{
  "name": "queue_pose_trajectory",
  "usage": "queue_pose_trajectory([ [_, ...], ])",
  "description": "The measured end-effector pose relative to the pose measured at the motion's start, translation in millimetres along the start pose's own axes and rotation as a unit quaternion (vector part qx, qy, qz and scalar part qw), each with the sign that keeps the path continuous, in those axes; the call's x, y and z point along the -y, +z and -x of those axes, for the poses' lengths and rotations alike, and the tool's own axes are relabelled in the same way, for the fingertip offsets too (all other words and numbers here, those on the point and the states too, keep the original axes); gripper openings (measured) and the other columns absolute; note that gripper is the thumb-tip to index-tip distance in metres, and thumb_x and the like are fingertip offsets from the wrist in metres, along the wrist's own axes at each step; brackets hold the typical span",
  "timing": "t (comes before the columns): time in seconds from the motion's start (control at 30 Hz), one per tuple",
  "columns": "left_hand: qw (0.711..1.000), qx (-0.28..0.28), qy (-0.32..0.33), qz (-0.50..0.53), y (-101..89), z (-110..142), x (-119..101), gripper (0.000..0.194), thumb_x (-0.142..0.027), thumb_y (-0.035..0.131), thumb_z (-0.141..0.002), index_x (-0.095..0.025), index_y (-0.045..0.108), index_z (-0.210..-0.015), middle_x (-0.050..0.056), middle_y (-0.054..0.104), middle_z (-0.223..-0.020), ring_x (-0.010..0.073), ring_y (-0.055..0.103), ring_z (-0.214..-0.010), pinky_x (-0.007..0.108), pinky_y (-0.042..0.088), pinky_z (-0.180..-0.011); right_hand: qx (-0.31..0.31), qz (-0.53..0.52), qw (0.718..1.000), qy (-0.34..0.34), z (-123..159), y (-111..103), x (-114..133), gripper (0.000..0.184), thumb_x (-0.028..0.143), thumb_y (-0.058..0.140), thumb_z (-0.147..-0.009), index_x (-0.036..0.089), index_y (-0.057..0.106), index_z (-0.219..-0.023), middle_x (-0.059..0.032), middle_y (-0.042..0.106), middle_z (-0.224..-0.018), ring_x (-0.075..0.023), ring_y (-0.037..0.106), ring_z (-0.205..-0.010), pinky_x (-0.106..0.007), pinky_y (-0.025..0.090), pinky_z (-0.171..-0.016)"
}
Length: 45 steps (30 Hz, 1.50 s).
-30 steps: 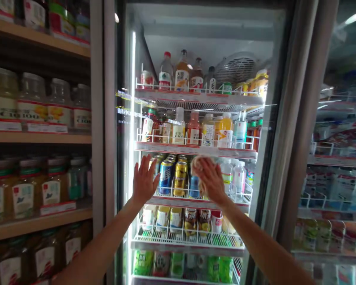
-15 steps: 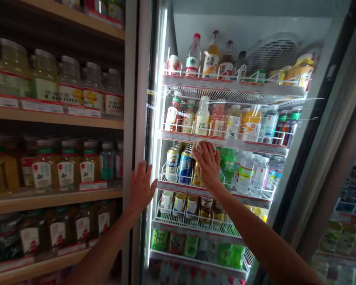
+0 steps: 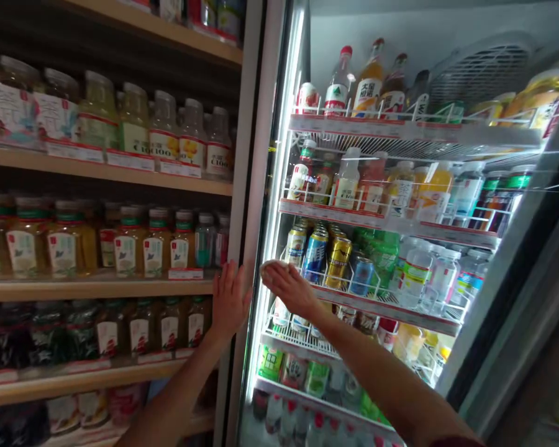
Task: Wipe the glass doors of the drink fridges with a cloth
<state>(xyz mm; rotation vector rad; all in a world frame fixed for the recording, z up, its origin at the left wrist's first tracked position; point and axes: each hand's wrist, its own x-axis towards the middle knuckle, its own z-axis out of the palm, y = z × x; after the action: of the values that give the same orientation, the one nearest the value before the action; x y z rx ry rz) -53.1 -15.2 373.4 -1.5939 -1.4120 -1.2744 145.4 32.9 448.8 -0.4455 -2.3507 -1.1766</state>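
Holding cloth; bottles read "C100"

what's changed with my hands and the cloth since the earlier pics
Your right hand and the cloth moved left, from in front of the cans to the bright light strip. Your left hand also shifted left, from before the cooler's interior to the metal frame. Nothing was visibly picked up or let go; the cloth stayed with your right hand, and the drinks stayed shelved.
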Motion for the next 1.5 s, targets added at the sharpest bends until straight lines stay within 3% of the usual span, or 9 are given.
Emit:
queue_pose_trajectory([
  [0.07,1.0,0.007,0.002,-0.018,-4.8,5,3,0.056,-0.033,0.041,-0.089,-0.015,0.028,-0.14,0.018,0.028,-0.147,0.0277,0.02,-0.139,0.051,0.023,-0.109,0.003,0.004,0.999,-0.049,4,6,7,0.045,0.018,0.045,-0.086,0.023,0.044,-0.131,-0.006,0.042,-0.142,-0.0225,0.033,-0.134,-0.045,0.03,-0.107],
  [0.23,0.999,0.011,0.007,-0.039,-13.6,10,-4,0.054,-0.032,0.039,-0.09,-0.015,0.028,-0.14,0.017,0.028,-0.147,0.0277,0.019,-0.139,0.051,0.024,-0.109,-0.042,0.033,0.996,0.075,13,-2,0,0.045,0.02,0.046,-0.086,0.023,0.044,-0.131,-0.0083,0.037,-0.145,-0.0279,0.029,-0.135,-0.052,0.027,-0.107],
  [0.4,0.999,0.016,0.02,-0.035,-13.3,13,-33,0.054,-0.031,0.041,-0.089,-0.015,0.029,-0.139,0.018,0.028,-0.147,0.0276,0.02,-0.139,0.051,0.023,-0.109,-0.002,0.011,0.999,-0.045,58,-17,-11,0.047,0.017,0.049,-0.083,0.023,0.046,-0.13,-0.0056,0.043,-0.141,-0.0227,0.033,-0.134,-0.045,0.029,-0.107],
  [0.6,0.998,0.006,0.057,-0.016,6.2,14,-94,0.057,-0.03,0.042,-0.09,-0.016,0.022,-0.142,0.016,0.027,-0.148,0.0268,0.018,-0.139,0.051,0.024,-0.109,-0.061,0.096,0.978,0.175,126,-61,-63,0.053,0.023,0.053,-0.082,0.028,0.041,-0.134,-0.0076,0.038,-0.145,-0.0256,0.022,-0.138,-0.053,0.011,-0.111],
  [0.77,0.995,0.017,0.095,0.007,19.5,14,-155,0.057,-0.03,0.043,-0.089,-0.015,0.024,-0.141,0.017,0.027,-0.148,0.027,0.015,-0.14,0.05,0.026,-0.109,-0.003,0.081,0.997,0.012,205,-75,-70,0.046,0.022,0.053,-0.082,0.028,0.048,-0.128,-0.0028,0.045,-0.14,-0.0211,0.022,-0.138,-0.044,0.01,-0.114],
  [0.93,0.994,0.019,0.103,0.035,23.9,17,-200,0.056,-0.028,0.043,-0.088,-0.014,0.027,-0.14,0.016,0.028,-0.147,0.0268,0.015,-0.14,0.049,0.023,-0.11,-0.066,0.13,0.962,0.23,243,-102,-100,0.051,0.019,0.052,-0.081,0.027,0.045,-0.131,-0.0092,0.036,-0.145,-0.0257,0.02,-0.139,-0.051,0.013,-0.111],
  [1.1,0.991,0.03,0.123,0.045,23.9,28,-235,0.054,-0.027,0.043,-0.088,-0.014,0.029,-0.139,0.016,0.029,-0.147,0.0255,0.015,-0.14,0.047,0.022,-0.111,0.018,0.097,0.984,0.147,293,-116,-99,0.053,0.012,0.05,-0.079,0.031,0.048,-0.128,-0.0054,0.043,-0.141,-0.0215,0.027,-0.136,-0.047,0.019,-0.111],
  [1.3,0.99,0.041,0.131,0.042,23.2,39,-263,0.053,-0.027,0.044,-0.088,-0.012,0.031,-0.137,0.017,0.03,-0.146,0.0264,0.016,-0.14,0.048,0.023,-0.11,-0.094,0.184,0.909,0.362,332,-136,-120,0.048,0.018,0.05,-0.08,0.02,0.049,-0.128,-0.0155,0.029,-0.147,-0.0328,0.022,-0.137,-0.055,0.025,-0.105],
  [1.5,0.99,0.047,0.124,0.043,24.4,45,-269,0.053,-0.028,0.044,-0.088,-0.014,0.032,-0.137,0.015,0.031,-0.146,0.0261,0.015,-0.14,0.048,0.024,-0.11,0.042,0.116,0.98,0.157,361,-120,-83,0.051,0.012,0.052,-0.077,0.031,0.052,-0.124,-0.0059,0.051,-0.133,-0.0241,0.037,-0.13,-0.046,0.028,-0.106],
])
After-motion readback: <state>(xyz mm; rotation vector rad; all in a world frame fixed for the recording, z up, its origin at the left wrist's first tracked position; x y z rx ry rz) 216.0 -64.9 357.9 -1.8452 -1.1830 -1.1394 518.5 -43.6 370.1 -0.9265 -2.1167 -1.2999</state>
